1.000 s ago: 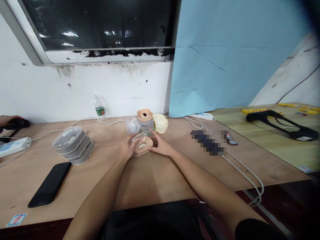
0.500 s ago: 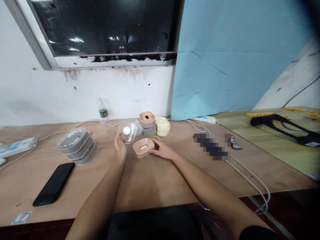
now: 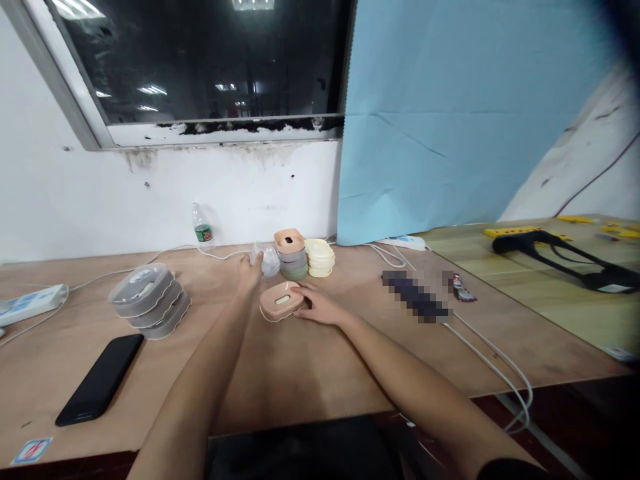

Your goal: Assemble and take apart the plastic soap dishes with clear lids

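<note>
My left hand (image 3: 250, 267) is reached out at the back of the table, its fingers curled at the edge of some clear plastic lids (image 3: 270, 261). It appears to grip one of them, though the fingertips are partly hidden. Closer to me, my right hand (image 3: 323, 305) has its thumb and fingers around the right end of a peach-coloured oval box (image 3: 281, 300) with a pale slot in its top. Behind that box rises a stack with a peach lid piece (image 3: 289, 241) over grey and green ones. Pale yellow lid pieces (image 3: 320, 257) are piled right beside it.
Grey lidded boxes (image 3: 150, 300) are stacked on the left, behind a black phone (image 3: 100, 380). A plastic bottle (image 3: 203, 230) stands against the wall. White cables, a power strip (image 3: 37, 301), a pixelated dark object (image 3: 415, 297) and a snack wrapper (image 3: 464, 288) lie around.
My left hand has moved away from me with the clear lid, up to the other clear lids. My right hand stays on the peach box. The view has shifted slightly.
</note>
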A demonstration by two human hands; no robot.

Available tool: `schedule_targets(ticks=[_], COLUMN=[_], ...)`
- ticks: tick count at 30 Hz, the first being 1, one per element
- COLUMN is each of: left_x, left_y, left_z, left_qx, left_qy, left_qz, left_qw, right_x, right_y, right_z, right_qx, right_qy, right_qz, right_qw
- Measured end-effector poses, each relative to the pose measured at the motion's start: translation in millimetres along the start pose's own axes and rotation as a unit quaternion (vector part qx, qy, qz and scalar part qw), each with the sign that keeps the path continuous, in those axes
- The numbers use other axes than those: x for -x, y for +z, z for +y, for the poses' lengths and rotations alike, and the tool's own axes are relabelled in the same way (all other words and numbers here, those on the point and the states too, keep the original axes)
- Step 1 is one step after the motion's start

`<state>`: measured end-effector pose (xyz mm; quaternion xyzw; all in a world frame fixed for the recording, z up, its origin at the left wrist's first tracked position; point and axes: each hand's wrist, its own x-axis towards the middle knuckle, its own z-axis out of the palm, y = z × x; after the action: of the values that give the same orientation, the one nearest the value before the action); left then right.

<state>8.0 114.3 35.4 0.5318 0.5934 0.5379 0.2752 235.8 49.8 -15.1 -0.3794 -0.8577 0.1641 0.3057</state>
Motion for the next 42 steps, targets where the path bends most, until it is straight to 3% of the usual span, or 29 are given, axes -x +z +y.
schedule_targets(ticks=[3,5,8,11,17,22,31,42], left_x=[19,39,66,82,88,92,94,91], left_y=[-5.2,-10.5,-16.7,-17.5,-8.5,-3.6,-3.2,1.2], left_z=[-8,-16,-25,-25,-17,-17,-11,-17], left_qx=[-0.087,-0.114,-0.188,-0.218,-0.066,0.034,0.100,0.097], left_qy=[0.089,0.155,0.232,0.253,0.203,0.103,0.044,0.026], left_qz=[0.054,0.047,-0.057,-0.185,-0.229,-0.282,-0.296,-0.298], left_qw=[0.991,0.980,0.953,0.924,0.950,0.953,0.949,0.949], right_x=[-1,-2,-2,-3,-7,-9,-6,-6], right_y=[-1,-1,-1,-2,-2,-2,-24,-17], right_z=[-3,-4,-8,-12,-9,1,-7,-12], right_qx=[-0.006,-0.015,-0.043,-0.082,-0.171,-0.091,0.026,0.077], right_qy=[-0.009,0.001,0.027,0.040,0.025,0.068,0.019,0.062], right_qz=[-0.002,0.015,0.051,0.089,0.179,0.247,0.208,0.244], right_qw=[1.000,1.000,0.997,0.992,0.969,0.962,0.978,0.965])
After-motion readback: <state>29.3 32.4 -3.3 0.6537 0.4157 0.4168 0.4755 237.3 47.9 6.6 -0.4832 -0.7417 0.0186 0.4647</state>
